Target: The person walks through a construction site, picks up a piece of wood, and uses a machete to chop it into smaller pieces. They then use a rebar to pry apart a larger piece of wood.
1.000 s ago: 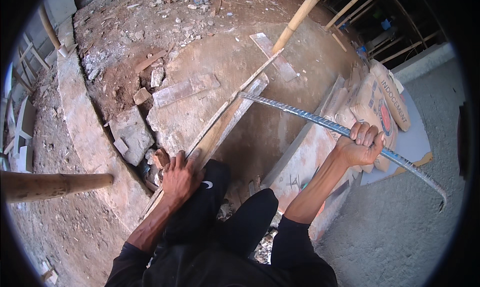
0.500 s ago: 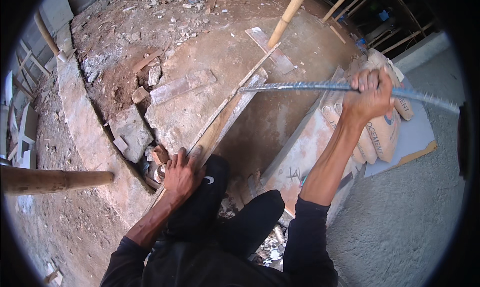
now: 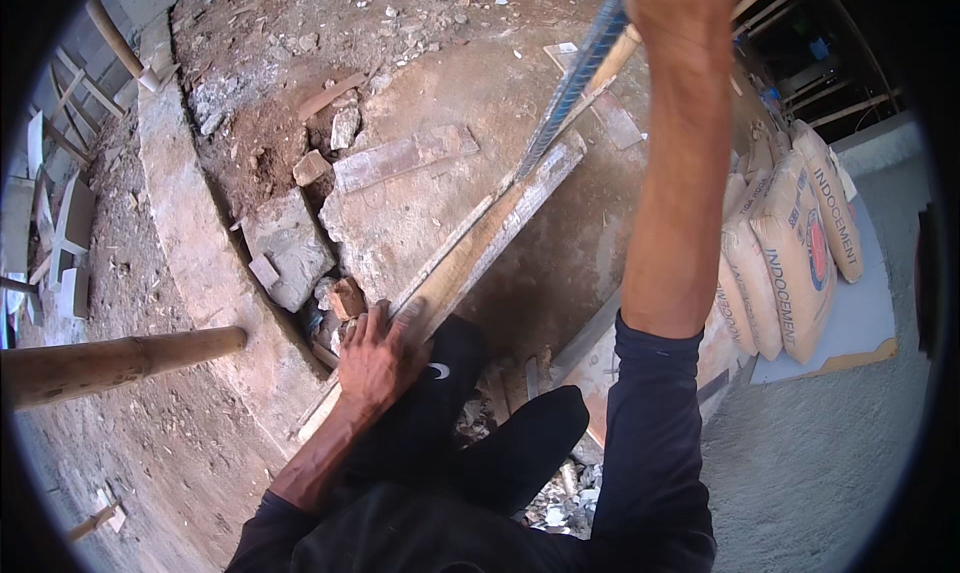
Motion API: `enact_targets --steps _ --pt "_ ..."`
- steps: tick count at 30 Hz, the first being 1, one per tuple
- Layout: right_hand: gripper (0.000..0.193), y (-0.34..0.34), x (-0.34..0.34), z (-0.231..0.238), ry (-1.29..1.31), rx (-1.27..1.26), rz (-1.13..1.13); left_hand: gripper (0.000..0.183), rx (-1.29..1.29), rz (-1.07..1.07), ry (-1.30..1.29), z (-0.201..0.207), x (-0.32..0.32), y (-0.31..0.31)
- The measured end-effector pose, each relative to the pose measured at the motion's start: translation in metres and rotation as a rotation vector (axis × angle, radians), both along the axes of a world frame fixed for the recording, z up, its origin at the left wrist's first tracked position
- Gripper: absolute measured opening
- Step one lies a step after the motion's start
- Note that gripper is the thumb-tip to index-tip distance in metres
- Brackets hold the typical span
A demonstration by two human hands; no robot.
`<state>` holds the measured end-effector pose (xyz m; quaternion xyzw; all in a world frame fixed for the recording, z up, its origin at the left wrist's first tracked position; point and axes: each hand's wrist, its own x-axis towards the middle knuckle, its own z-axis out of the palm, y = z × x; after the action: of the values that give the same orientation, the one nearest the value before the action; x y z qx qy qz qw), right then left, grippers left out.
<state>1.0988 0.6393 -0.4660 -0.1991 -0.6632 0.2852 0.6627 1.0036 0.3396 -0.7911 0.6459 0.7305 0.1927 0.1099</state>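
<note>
A long wooden plank (image 3: 480, 248) slants from beside my left knee up toward the middle. Its right face is crusted pale, and a thin strip runs along its left edge. My left hand (image 3: 375, 363) grips the plank's lower part, thumb on top. Raised at the top edge, my right hand (image 3: 680, 8) is closed round a ribbed steel bar (image 3: 575, 83), partly cut off and smeared by motion. The bar's lower end meets the plank's left edge near its upper end; the exact contact is too small to tell.
Stacked cement bags (image 3: 790, 263) lie on the right by a grey wall (image 3: 820, 453). A bamboo pole (image 3: 130, 365) juts in from the left, and another bamboo pole (image 3: 610, 61) stands beyond the plank. Concrete chunks (image 3: 290, 248) and a brick piece (image 3: 346, 298) fill a trench.
My right hand has swung up and away from the right, turning the steel bar from nearly level to steep. My left hand keeps its grip on the plank. The whole view has shifted slightly.
</note>
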Motion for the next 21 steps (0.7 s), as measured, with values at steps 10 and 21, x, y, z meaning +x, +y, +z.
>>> enact_targets --steps 10,21 --pt "0.043 -0.036 0.18 -0.098 0.504 -0.057 -0.11 0.068 -0.05 0.0 -0.057 0.004 -0.063 0.024" --pt "0.042 -0.085 0.242 -0.141 0.827 -0.153 -0.29 0.074 -0.12 -0.04 -0.029 0.008 -0.048 0.017"
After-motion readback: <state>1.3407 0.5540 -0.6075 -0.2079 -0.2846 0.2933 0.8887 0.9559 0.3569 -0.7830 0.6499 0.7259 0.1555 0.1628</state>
